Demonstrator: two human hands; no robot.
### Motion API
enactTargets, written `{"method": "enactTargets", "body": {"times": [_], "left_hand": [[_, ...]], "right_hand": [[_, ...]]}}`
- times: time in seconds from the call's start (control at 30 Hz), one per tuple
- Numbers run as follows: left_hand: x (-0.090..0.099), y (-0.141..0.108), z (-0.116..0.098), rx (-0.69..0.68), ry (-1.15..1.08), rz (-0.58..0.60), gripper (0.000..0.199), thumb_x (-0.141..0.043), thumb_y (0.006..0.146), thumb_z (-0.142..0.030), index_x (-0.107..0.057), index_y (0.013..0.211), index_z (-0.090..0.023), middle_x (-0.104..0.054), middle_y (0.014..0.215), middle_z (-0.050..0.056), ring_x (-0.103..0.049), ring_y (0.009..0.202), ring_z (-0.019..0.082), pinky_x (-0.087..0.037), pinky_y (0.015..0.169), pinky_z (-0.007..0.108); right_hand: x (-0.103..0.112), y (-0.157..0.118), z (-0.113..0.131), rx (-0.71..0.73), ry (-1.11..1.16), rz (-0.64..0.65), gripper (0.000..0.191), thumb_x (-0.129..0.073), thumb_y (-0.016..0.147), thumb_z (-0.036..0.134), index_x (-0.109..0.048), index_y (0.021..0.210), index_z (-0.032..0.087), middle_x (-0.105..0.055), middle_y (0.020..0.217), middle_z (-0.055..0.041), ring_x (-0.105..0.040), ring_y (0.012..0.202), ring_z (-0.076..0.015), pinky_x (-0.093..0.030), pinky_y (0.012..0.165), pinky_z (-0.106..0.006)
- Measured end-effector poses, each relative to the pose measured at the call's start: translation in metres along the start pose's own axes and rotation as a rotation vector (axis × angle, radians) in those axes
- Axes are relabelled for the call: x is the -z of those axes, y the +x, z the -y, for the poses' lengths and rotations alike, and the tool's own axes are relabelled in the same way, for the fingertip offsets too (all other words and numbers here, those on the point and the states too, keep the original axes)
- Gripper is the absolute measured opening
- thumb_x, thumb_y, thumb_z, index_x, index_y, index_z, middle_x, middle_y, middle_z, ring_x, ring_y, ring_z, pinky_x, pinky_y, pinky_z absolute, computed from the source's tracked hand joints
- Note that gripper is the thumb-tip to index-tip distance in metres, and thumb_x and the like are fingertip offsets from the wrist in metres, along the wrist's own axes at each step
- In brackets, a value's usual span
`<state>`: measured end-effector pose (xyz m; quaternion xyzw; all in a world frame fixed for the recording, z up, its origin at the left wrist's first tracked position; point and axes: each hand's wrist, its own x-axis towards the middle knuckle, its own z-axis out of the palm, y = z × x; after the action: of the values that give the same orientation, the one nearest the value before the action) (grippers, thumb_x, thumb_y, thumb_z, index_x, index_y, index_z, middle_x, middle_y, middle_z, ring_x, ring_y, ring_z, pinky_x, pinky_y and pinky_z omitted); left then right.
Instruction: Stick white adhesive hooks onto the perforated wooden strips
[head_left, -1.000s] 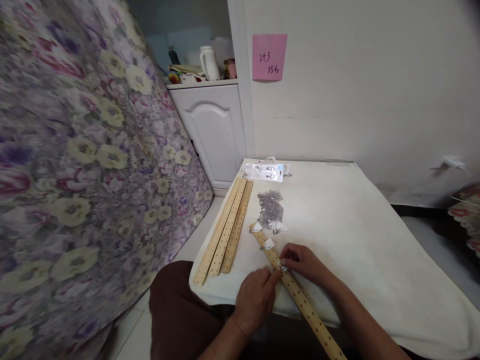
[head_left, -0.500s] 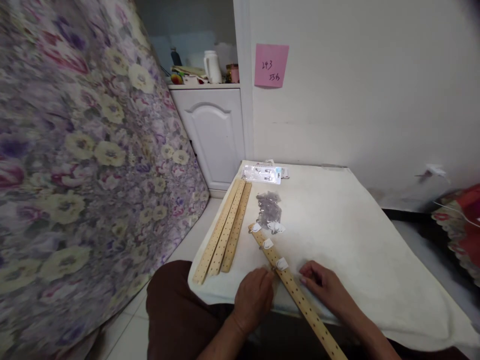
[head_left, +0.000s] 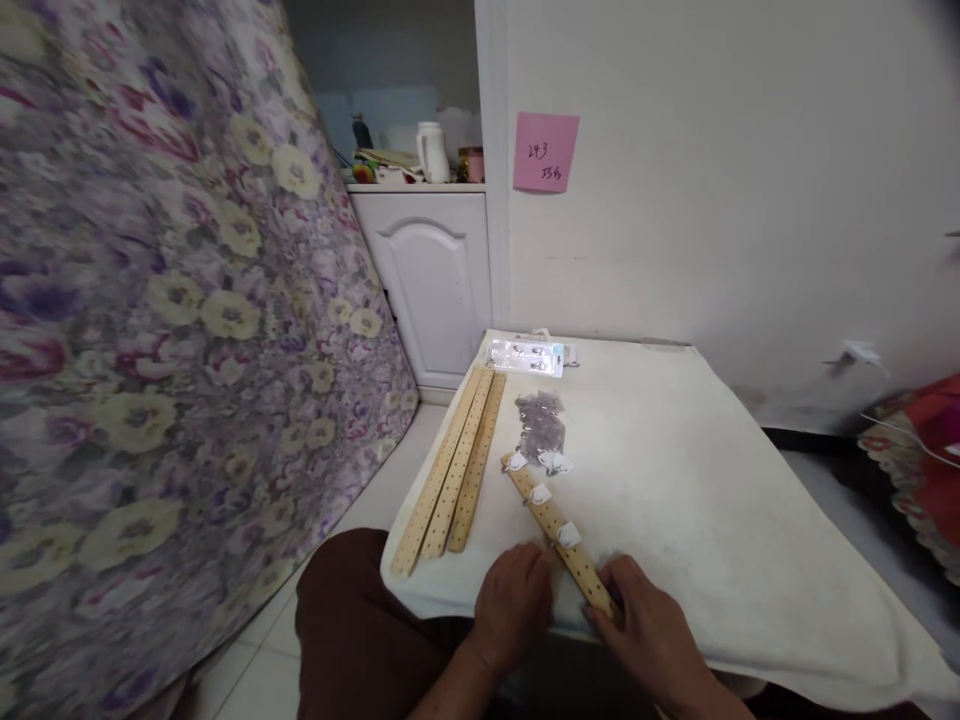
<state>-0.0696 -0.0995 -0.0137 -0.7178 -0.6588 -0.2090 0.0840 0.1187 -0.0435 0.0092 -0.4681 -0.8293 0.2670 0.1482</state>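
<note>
Slanting away leftward, the perforated wooden strip (head_left: pixel 583 573) is pinched by the right hand (head_left: pixel 646 622); the left hand (head_left: pixel 516 598) curls beside it, grip unclear.

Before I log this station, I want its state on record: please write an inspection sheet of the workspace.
Surface: table covered with a cream cloth, slightly creased.
Work things: holed strip bearing three white tags; three more holed strips side by side at the left; grey packets heaped near the far end of the tagged strip.
Clutter: clear package by the far edge.
Hands: right hand grips the tagged strip; left hand is curled beside it, contents hidden.
Cables: white cable at the far right, off the table.
Surroundings: flowered curtain left; white cabinet and pink note ahead.
</note>
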Motion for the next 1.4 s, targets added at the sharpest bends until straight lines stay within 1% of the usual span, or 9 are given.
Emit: {"method": "enactTargets", "body": {"times": [0.2, 0.47, 0.7, 0.8, 0.9, 1.0, 1.13, 1.27, 1.4], "left_hand": [[-0.005, -0.002, 0.002, -0.004, 0.009, -0.022, 0.017, -0.049, 0.076, -0.006, -0.054, 0.084, -0.021, -0.056, 0.080, 0.003, -0.052, 0.075, 0.019, -0.043, 0.067, 0.031], [-0.006, -0.004, 0.004, -0.005, 0.000, -0.012, 0.018, -0.048, 0.076, -0.007, -0.053, 0.086, -0.022, -0.056, 0.079, 0.002, -0.052, 0.074, 0.020, -0.042, 0.066, 0.032], [-0.005, -0.003, 0.003, -0.009, 0.001, -0.016, 0.021, -0.047, 0.078, -0.008, -0.053, 0.092, -0.022, -0.056, 0.080, 0.002, -0.052, 0.074, 0.019, -0.043, 0.065, 0.031], [-0.004, -0.003, 0.003, -0.006, 0.002, -0.017, 0.023, -0.048, 0.078, -0.008, -0.053, 0.094, -0.022, -0.056, 0.081, 0.002, -0.052, 0.074, 0.020, -0.044, 0.064, 0.032], [-0.004, -0.003, 0.003, 0.000, 0.011, -0.010, 0.022, -0.047, 0.078, -0.007, -0.052, 0.092, -0.023, -0.056, 0.081, 0.002, -0.052, 0.073, 0.020, -0.044, 0.063, 0.032], [-0.006, -0.003, 0.003, -0.007, 0.009, -0.005, 0.019, -0.047, 0.078, -0.007, -0.052, 0.089, -0.023, -0.056, 0.079, 0.002, -0.051, 0.072, 0.020, -0.043, 0.063, 0.032], [-0.006, -0.002, 0.003, -0.013, 0.023, -0.033, 0.020, -0.047, 0.076, -0.006, -0.051, 0.085, -0.023, -0.055, 0.077, 0.002, -0.051, 0.071, 0.020, -0.042, 0.061, 0.032], [-0.005, -0.001, 0.002, -0.014, 0.015, -0.051, 0.021, -0.047, 0.074, -0.005, -0.051, 0.083, -0.023, -0.055, 0.074, 0.002, -0.051, 0.068, 0.019, -0.042, 0.060, 0.031], [-0.004, 0.001, 0.003, -0.030, -0.004, -0.069, 0.019, -0.045, 0.076, -0.006, -0.052, 0.081, -0.022, -0.055, 0.072, 0.002, -0.051, 0.066, 0.018, -0.041, 0.058, 0.030]], "right_hand": [[-0.003, 0.005, 0.004, 0.035, -0.040, -0.024, 0.010, -0.053, 0.078, 0.029, -0.047, 0.084, 0.024, -0.058, 0.084, -0.0023, -0.060, 0.068, -0.0192, -0.041, 0.060, -0.030], [-0.002, 0.026, 0.017, 0.084, -0.096, -0.056, 0.006, -0.052, 0.079, 0.026, -0.047, 0.082, 0.023, -0.058, 0.085, -0.0039, -0.059, 0.069, -0.0191, -0.039, 0.060, -0.029], [-0.007, 0.034, 0.020, 0.054, -0.105, -0.056, 0.008, -0.055, 0.078, 0.027, -0.050, 0.082, 0.023, -0.059, 0.085, -0.0039, -0.058, 0.069, -0.0188, -0.037, 0.059, -0.028], [-0.007, 0.033, 0.018, 0.043, -0.064, -0.027, 0.012, -0.058, 0.077, 0.029, -0.050, 0.082, 0.023, -0.059, 0.087, -0.0036, -0.058, 0.071, -0.0187, -0.038, 0.060, -0.028], [0.000, 0.037, 0.012, 0.040, 0.046, 0.023, 0.014, -0.059, 0.077, 0.032, -0.051, 0.084, 0.023, -0.060, 0.082, -0.0019, -0.057, 0.068, -0.0180, -0.039, 0.061, -0.028], [0.013, 0.058, 0.003, 0.068, 0.148, 0.018, 0.010, -0.052, 0.083, 0.031, -0.054, 0.084, 0.022, -0.059, 0.074, -0.0008, -0.055, 0.066, -0.0175, -0.041, 0.061, -0.028], [0.021, 0.110, -0.004, 0.118, 0.206, -0.098, 0.017, -0.047, 0.086, 0.029, -0.059, 0.093, 0.020, -0.060, 0.080, -0.0029, -0.056, 0.073, -0.0180, -0.043, 0.070, -0.030], [0.010, 0.158, -0.005, 0.061, 0.189, -0.181, 0.021, -0.046, 0.087, 0.030, -0.061, 0.097, 0.020, -0.058, 0.086, -0.0039, -0.055, 0.079, -0.0179, -0.041, 0.075, -0.031], [-0.003, 0.176, -0.003, -0.005, 0.202, -0.205, 0.014, -0.053, 0.081, 0.032, -0.060, 0.084, 0.020, -0.054, 0.086, -0.0027, -0.053, 0.076, -0.0170, -0.038, 0.068, -0.029]]}}
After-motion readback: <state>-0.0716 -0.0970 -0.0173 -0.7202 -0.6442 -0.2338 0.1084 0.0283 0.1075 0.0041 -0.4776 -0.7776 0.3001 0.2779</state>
